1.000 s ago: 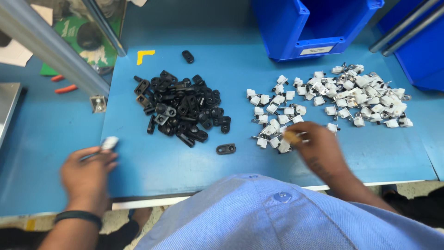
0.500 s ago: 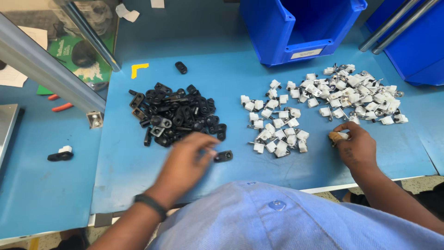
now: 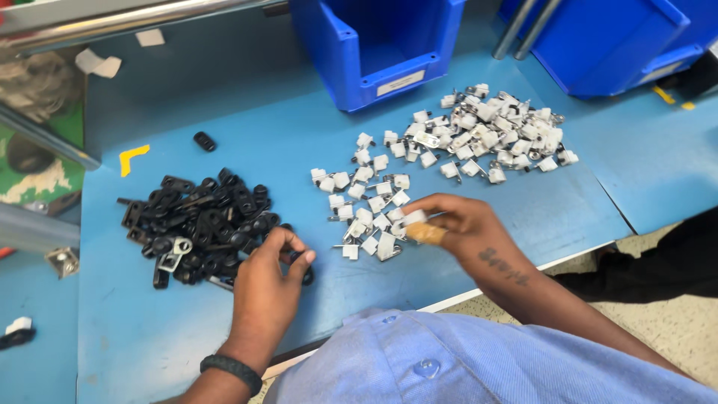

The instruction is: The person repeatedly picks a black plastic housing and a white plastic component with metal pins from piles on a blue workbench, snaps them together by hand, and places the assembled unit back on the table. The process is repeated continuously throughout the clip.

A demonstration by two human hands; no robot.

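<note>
Two heaps of small clips sit on the blue bench (image 3: 479,247), and over on the left the black clips (image 3: 202,224) are piled up with the left hand (image 3: 265,288) at their near right edge, its grip pinched narrow on one black clip (image 3: 303,268) at the fingertips. Moving right, the white clips (image 3: 374,206) spread in a loose scatter, and the right hand (image 3: 456,224) has its fingers closed on one white clip (image 3: 413,218) at the near end of that scatter. Further right a denser white heap (image 3: 497,135) lies in front of the blue bins (image 3: 359,52).
</note>
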